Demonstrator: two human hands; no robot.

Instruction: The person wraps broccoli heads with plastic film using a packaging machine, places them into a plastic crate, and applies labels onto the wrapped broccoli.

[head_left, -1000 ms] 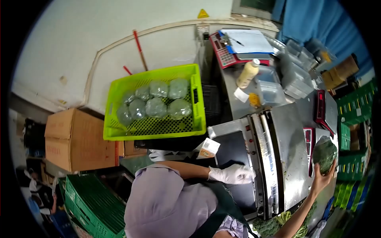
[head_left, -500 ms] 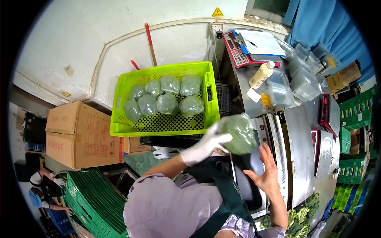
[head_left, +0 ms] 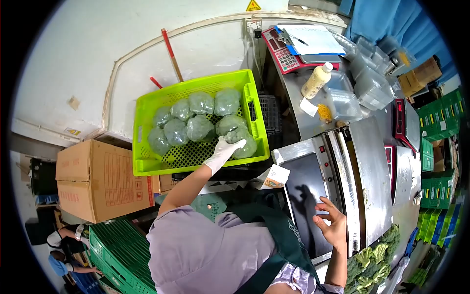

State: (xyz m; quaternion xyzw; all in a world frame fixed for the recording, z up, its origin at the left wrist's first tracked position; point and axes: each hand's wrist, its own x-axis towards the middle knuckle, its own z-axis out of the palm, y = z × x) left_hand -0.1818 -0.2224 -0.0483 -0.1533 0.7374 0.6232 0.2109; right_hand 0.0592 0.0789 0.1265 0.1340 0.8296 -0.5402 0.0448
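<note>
My left hand (head_left: 224, 153), in a white glove, grips a film-wrapped broccoli head (head_left: 243, 142) at the near right corner of the lime-green crate (head_left: 198, 168). That head touches another wrapped broccoli head (head_left: 230, 125) just behind it. Several more wrapped heads (head_left: 199, 128) sit in rows in the crate. My bare right hand (head_left: 334, 224) hovers over the dark plate of the film-wrapping machine (head_left: 306, 181), fingers apart and bent, holding nothing. Unwrapped broccoli (head_left: 374, 259) lies on the bench to the right of that hand.
Beyond the machine stand a bottle (head_left: 317, 81), clear plastic tubs (head_left: 372, 88) and a red scale (head_left: 286, 51) under a clipboard (head_left: 313, 40). A cardboard box (head_left: 103, 181) and green crates (head_left: 120, 252) are at left. Another person (head_left: 63, 245) works at lower left.
My left hand has carried the wrapped broccoli from above the machine leftward into the crate. My right hand has come away from it and stays over the machine.
</note>
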